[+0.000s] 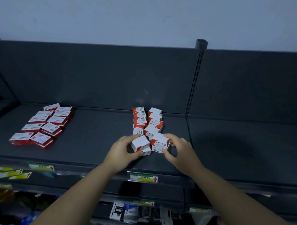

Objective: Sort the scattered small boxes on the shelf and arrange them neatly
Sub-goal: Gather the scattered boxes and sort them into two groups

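On the dark grey shelf (95, 132), several small red-and-white boxes stand in two rows (147, 120) running back toward the rear panel. At the front of these rows, my left hand (121, 152) grips a white box (140, 143) that sits on another box. My right hand (177, 149) pinches the neighbouring red-and-white box (160, 141) from its right side. A second group of flat red-and-white boxes (42, 125) lies in loose rows at the left of the shelf.
A slotted upright post (194, 82) divides the shelf just right of the rows. Price tags (144, 178) line the shelf's front edge. Lower shelves hold packaged goods (124, 212) and green-yellow items (8, 173) at the left.
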